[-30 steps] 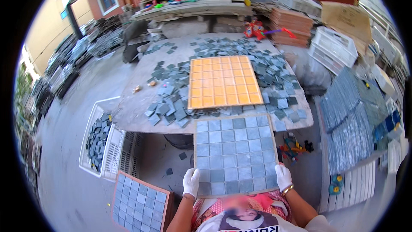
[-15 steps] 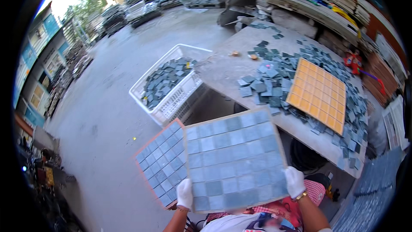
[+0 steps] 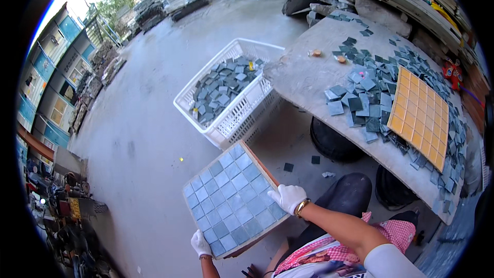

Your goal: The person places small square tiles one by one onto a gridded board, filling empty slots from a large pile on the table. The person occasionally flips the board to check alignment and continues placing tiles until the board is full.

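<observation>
My gloved left hand (image 3: 201, 244) grips the lower left corner of a square panel of blue-grey stone tiles (image 3: 231, 195). The gloved right hand (image 3: 288, 198) is closed on the panel's right edge, its fingers partly hidden below. The tiles lie in a neat grid within a thin pale rim. Beneath the panel's upper right side shows an orange-red edge (image 3: 261, 163), most of what it belongs to being covered. On the worktable to the right, a yellow-orange grid tray (image 3: 421, 118) rests tilted on a heap of loose tiles (image 3: 368, 104).
Beyond the panel stands a white plastic crate (image 3: 226, 129) full of loose tiles. A grey worktable (image 3: 303, 80) fills the right side, with black tubs (image 3: 334, 141) under it. Two dark tiles (image 3: 289, 167) lie on the floor. A parked motorbike (image 3: 67, 216) stands at left.
The tile panel has moved left and turned, and now covers the orange-rimmed tiled panel seen beside it before. Both hands went with it, and the view has shifted.
</observation>
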The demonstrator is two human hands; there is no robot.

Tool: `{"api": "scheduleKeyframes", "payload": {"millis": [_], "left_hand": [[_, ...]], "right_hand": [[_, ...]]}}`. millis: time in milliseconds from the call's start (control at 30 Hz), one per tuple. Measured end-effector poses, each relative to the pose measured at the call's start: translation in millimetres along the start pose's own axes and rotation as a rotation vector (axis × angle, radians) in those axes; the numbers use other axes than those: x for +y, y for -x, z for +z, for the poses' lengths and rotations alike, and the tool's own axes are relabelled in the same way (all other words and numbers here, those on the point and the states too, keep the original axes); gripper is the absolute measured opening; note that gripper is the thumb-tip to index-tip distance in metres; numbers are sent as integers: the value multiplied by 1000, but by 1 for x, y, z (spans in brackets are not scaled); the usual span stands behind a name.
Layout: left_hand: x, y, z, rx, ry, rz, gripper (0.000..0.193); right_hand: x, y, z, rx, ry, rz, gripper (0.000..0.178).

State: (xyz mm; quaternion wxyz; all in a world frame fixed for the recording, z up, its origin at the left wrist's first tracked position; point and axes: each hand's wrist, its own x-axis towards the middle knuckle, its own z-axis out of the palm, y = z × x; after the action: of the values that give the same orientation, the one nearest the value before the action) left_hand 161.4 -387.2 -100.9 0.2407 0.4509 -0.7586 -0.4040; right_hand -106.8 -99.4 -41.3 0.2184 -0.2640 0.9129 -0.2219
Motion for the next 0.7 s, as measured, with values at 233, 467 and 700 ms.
{"api": "scheduleKeyframes", "payload": {"millis": [233,467,700], "left_hand": [[0,-11,-13,-148,-569,24,42],[-7,11,16,-232,438,-470,78],[-11,20,14,-215,492,-582,78]], "right_hand": [[2,-14,-44,57,205,-172,42],[61,34,-2,3,140,-409,88],[53,32,-4,-195,128,-274,85]]}}
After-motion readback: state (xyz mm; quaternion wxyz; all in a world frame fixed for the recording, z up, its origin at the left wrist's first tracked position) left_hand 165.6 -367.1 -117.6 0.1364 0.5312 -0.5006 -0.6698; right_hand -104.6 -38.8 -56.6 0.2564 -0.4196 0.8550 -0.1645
